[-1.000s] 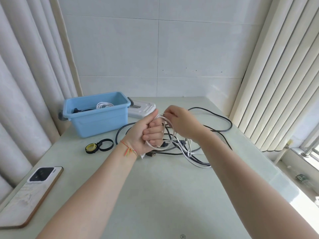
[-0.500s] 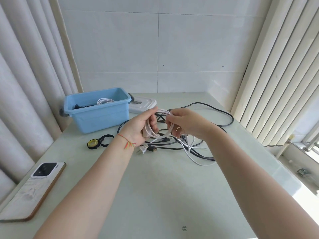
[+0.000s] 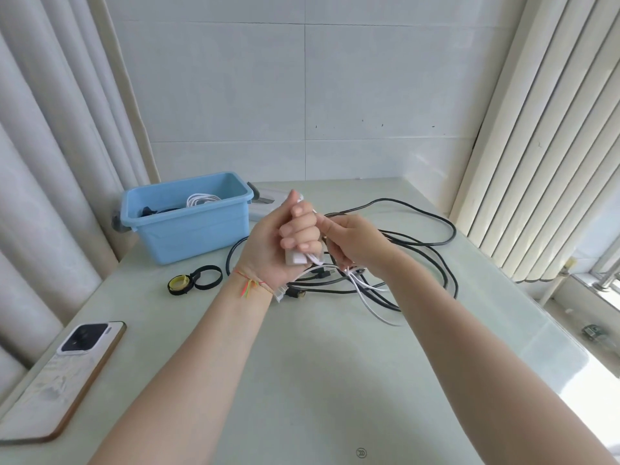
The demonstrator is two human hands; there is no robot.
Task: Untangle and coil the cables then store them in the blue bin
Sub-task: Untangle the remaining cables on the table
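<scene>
White cable [image 3: 365, 292] — light, limp, springy — is bunched in the left hand [image 3: 285, 245], fingers curled round its loops above mid-table; the right hand [image 3: 352, 243] pinches the strand just beside. Its slack trails near-right — best held at the gathered loops.

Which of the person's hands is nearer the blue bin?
Left. The left hand is fisted around the white cable just right of the blue bin; the right hand is beyond it, farther right.

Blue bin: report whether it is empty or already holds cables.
Not empty. The blue bin already holds a coiled white cable and something dark beside it.
</scene>
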